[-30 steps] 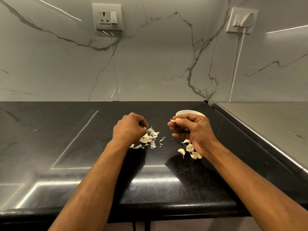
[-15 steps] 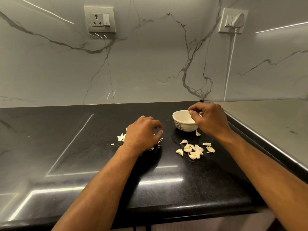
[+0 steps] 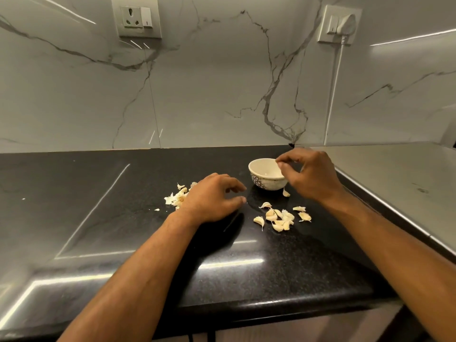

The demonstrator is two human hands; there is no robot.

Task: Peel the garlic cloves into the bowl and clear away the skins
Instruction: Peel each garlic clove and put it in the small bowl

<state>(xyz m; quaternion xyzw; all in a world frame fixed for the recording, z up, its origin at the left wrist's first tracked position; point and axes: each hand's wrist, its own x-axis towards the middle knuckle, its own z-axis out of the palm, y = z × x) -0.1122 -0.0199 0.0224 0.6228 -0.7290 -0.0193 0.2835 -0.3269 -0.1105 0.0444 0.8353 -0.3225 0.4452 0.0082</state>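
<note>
A small white patterned bowl stands on the black counter. My right hand hovers at the bowl's right rim, fingers loosely apart, nothing visible in them. Several unpeeled garlic cloves lie in a loose pile in front of the bowl, and one single clove rests against the bowl's foot. My left hand lies palm down on the counter with its fingers spread and empty. A heap of papery skins sits just left of that hand, partly hidden by it.
A raised grey steel surface borders the counter on the right. Marble wall behind carries a socket and a plugged-in socket with a white cable running down. The counter's front edge is near me.
My right hand carried a clove from in front of the pile up to the bowl and its fingers have loosened. My left hand slid right off the skins and spread its fingers.
</note>
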